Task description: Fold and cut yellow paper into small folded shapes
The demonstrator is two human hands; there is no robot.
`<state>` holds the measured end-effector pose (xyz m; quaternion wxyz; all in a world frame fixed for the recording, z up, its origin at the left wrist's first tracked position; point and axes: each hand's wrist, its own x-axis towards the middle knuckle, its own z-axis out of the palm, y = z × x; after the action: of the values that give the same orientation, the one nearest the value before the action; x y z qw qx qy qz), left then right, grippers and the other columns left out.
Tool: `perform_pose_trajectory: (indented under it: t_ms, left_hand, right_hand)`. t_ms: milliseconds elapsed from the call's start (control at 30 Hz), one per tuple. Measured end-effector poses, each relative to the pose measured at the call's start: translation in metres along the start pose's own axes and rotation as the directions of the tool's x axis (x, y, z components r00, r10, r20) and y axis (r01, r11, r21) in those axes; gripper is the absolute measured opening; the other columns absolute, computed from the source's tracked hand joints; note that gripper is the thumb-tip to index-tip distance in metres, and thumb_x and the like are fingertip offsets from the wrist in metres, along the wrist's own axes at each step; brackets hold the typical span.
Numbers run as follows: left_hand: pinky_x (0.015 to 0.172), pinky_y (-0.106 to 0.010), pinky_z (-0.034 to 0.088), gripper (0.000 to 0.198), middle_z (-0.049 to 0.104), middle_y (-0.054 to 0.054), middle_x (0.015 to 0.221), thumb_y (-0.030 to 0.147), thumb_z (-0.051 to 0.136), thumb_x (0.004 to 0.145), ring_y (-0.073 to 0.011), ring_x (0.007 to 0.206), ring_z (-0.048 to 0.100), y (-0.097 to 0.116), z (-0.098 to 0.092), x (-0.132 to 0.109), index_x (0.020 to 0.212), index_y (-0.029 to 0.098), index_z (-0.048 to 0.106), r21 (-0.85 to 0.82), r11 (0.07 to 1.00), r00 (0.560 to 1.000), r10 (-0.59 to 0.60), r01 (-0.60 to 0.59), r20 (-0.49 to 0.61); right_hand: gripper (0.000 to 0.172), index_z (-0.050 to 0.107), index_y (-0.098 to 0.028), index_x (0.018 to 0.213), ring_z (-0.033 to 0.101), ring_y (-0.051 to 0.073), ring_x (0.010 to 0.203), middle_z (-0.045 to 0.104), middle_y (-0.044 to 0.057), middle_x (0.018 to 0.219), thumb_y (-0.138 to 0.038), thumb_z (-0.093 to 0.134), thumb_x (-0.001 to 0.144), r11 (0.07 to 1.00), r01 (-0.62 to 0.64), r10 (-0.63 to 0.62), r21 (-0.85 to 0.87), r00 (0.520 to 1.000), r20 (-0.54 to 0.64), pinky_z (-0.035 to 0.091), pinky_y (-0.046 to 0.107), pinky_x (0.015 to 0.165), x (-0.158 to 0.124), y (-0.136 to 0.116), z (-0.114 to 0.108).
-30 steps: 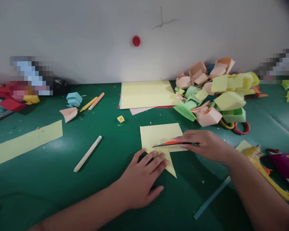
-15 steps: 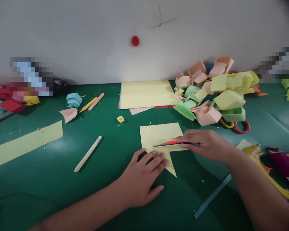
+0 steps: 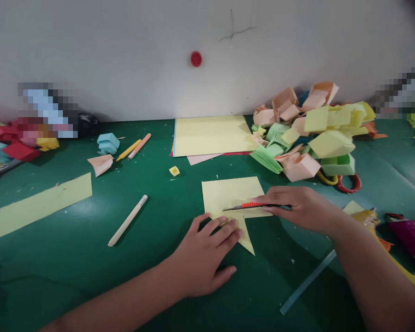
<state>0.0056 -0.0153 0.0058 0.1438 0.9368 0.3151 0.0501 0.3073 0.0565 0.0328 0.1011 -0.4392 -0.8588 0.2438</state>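
A folded yellow paper (image 3: 228, 193) lies on the green table (image 3: 159, 258), with a pointed flap near me. My left hand (image 3: 204, 253) lies flat, fingertips pressing the paper's near edge. My right hand (image 3: 302, 207) grips a red-handled craft knife (image 3: 252, 205) held sideways, its blade tip resting on the paper just above my left fingertips.
A stack of yellow sheets (image 3: 210, 134) lies at the wall. A heap of folded paper boxes (image 3: 307, 133) sits at the right over scissors (image 3: 347, 184). A white stick (image 3: 127, 220), a yellow strip (image 3: 41, 205), pens (image 3: 134, 147), a glue gun (image 3: 383, 240) and a blue stick (image 3: 307, 282) lie around.
Almost nothing differs; the view shifts slightly and the knife with my right hand sits a little further right along the paper.
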Motion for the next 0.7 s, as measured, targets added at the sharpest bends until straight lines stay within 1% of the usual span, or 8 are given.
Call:
perform_pose_trajectory:
  t_ms: [100, 267, 367, 500, 700]
  left_hand:
    - [0.12, -0.05, 0.022, 0.061, 0.038, -0.003, 0.161, 0.053, 0.038, 0.102, -0.0273, 0.144, 0.037, 0.0, -0.001, 0.0, 0.156, 0.026, 0.032, 0.0, 1.0, 1.0, 0.0, 0.0, 0.013]
    - [0.12, -0.05, 0.024, 0.061, 0.039, -0.003, 0.161, 0.052, 0.042, 0.101, -0.0282, 0.143, 0.038, 0.0, 0.0, 0.0, 0.156, 0.027, 0.034, 0.019, 1.0, 1.0, 0.002, -0.002, 0.005]
    - [0.12, -0.05, 0.023, 0.061, 0.039, -0.003, 0.161, 0.053, 0.041, 0.101, -0.028, 0.144, 0.037, 0.0, 0.001, 0.0, 0.155, 0.027, 0.034, 0.018, 1.0, 1.0, 0.002, -0.002, 0.009]
    - [0.12, -0.05, 0.023, 0.06, 0.039, -0.003, 0.161, 0.054, 0.04, 0.102, -0.028, 0.144, 0.037, 0.0, 0.001, 0.0, 0.155, 0.026, 0.035, 0.016, 1.0, 1.0, 0.001, -0.001, 0.005]
    - [0.12, -0.049, 0.022, 0.059, 0.037, -0.002, 0.162, 0.054, 0.039, 0.102, -0.0272, 0.144, 0.037, -0.001, 0.0, 0.0, 0.154, 0.027, 0.036, 0.008, 1.0, 1.0, 0.003, -0.004, 0.009]
  right_hand:
    - [0.034, 0.069, -0.041, 0.128, 0.07, 0.023, 0.097, 0.072, 0.001, 0.116, -0.04, 0.05, 0.1, 1.0, -0.015, 0.015, 0.002, 1.0, 0.015, 0.055, 0.033, 0.08, 0.0, 0.002, 0.0]
    - [0.033, 0.071, -0.039, 0.126, 0.07, 0.023, 0.092, 0.073, 0.002, 0.111, -0.043, 0.051, 0.099, 1.0, -0.017, 0.017, 0.0, 1.0, -0.009, 0.056, 0.033, 0.078, -0.002, 0.004, -0.001]
    - [0.033, 0.071, -0.039, 0.126, 0.07, 0.022, 0.091, 0.073, 0.002, 0.111, -0.043, 0.051, 0.099, 1.0, -0.017, 0.017, -0.004, 1.0, -0.007, 0.056, 0.032, 0.076, -0.002, 0.005, 0.0]
    - [0.033, 0.071, -0.038, 0.125, 0.07, 0.023, 0.094, 0.073, 0.003, 0.112, -0.044, 0.051, 0.1, 1.0, -0.011, 0.011, -0.002, 1.0, -0.009, 0.055, 0.033, 0.079, -0.003, 0.007, 0.0]
    - [0.033, 0.07, -0.04, 0.126, 0.07, 0.023, 0.092, 0.073, 0.002, 0.109, -0.044, 0.052, 0.099, 1.0, -0.019, 0.019, 0.001, 1.0, 0.003, 0.054, 0.033, 0.078, -0.004, 0.011, -0.001]
